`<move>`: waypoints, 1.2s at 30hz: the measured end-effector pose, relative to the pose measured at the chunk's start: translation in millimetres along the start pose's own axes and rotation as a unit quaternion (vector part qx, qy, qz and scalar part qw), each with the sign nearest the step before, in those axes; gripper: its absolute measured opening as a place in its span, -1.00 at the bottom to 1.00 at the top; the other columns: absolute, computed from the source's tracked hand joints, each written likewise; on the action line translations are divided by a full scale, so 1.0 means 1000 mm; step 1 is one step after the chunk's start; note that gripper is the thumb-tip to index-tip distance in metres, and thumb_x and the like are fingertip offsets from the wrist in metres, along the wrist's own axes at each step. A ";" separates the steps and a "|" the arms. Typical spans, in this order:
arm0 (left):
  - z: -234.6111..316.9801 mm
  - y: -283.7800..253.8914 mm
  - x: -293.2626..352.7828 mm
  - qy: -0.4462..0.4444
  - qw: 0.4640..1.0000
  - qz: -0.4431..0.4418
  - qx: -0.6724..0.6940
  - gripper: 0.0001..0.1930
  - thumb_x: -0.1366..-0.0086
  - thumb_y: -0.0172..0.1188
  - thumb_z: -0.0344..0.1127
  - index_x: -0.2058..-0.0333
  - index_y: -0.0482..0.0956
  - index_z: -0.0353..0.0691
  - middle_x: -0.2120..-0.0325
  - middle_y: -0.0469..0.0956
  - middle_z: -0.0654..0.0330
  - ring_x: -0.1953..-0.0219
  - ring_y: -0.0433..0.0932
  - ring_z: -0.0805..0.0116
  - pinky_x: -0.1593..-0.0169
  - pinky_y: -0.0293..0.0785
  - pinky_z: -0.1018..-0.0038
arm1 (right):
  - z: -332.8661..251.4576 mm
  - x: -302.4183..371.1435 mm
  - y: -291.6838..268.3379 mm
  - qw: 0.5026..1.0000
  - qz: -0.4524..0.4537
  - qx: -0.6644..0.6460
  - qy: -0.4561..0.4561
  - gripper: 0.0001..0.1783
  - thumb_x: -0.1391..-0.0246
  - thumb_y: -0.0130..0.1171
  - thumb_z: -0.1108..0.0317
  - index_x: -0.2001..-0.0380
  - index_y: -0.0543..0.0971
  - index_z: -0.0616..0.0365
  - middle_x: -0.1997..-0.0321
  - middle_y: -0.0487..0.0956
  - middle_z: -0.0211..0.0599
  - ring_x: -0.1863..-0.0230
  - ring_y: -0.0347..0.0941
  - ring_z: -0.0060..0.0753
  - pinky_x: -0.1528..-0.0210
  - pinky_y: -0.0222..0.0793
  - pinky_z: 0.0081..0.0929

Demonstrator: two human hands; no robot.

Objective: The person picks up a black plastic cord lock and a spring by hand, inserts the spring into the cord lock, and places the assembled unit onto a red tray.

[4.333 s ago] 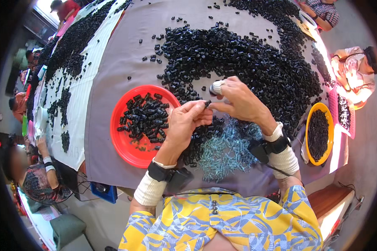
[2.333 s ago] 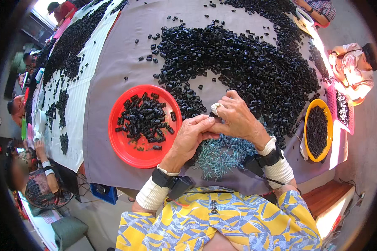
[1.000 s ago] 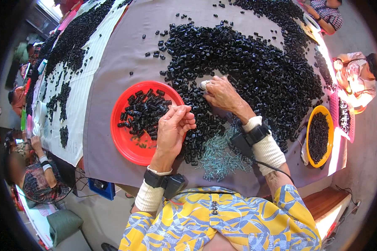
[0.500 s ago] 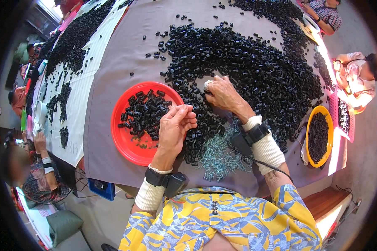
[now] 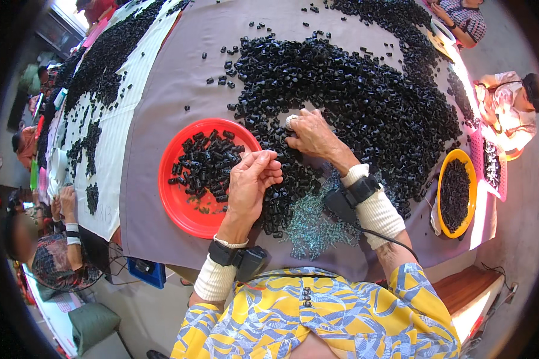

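My left hand (image 5: pixel 251 182) hovers at the right rim of a red plastic basin (image 5: pixel 176 203), its thumb and fingertips pinched together; whatever they hold is too small or hidden to name. Inside the basin lies a loose heap of black assembled plastic pieces (image 5: pixel 206 158). My right hand (image 5: pixel 314 137) reaches into the near side of a wide pile of small black plastic parts (image 5: pixel 365 90). Its fingers are curled down, with a white wrap on one fingertip, and what they grip cannot be made out. Between my forearms lies a heap of small pale-green springs (image 5: pixel 317 221).
A yellow basin (image 5: pixel 473 191) full of dark pieces stands at the table's right edge, near a pink basket (image 5: pixel 478 155). Another table (image 5: pixel 123 90) with black parts is on the left. Several people sit around both tables. A blue crate (image 5: pixel 147 272) is below the front edge.
My right hand has shifted slightly left and nearer to me within the pile. The left hand stays nearly still. At the far left, a person's hands have moved.
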State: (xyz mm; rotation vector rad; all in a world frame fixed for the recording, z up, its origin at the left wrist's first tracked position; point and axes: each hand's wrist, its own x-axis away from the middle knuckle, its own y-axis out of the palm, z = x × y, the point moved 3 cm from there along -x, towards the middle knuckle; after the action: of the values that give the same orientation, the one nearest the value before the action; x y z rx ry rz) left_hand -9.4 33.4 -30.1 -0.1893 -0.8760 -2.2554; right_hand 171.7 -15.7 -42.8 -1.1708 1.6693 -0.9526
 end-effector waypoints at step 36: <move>-0.015 0.025 -0.003 -0.037 0.990 -0.122 0.053 -0.79 -0.31 0.08 -0.35 0.12 0.48 -0.28 0.31 0.59 0.06 0.30 0.60 0.30 0.15 0.56 0.36 | -0.019 0.071 -0.070 0.993 0.043 -0.104 -0.016 -0.91 0.16 0.18 0.41 0.55 0.49 0.19 0.52 0.47 -0.22 0.35 0.39 -0.14 0.19 0.25 -0.29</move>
State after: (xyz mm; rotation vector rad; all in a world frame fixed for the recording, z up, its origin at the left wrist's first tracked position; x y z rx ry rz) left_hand 10.8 12.6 -29.3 -0.1219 -1.1077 -2.4315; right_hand 161.5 -100.8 12.1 -1.2333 1.8110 -0.7149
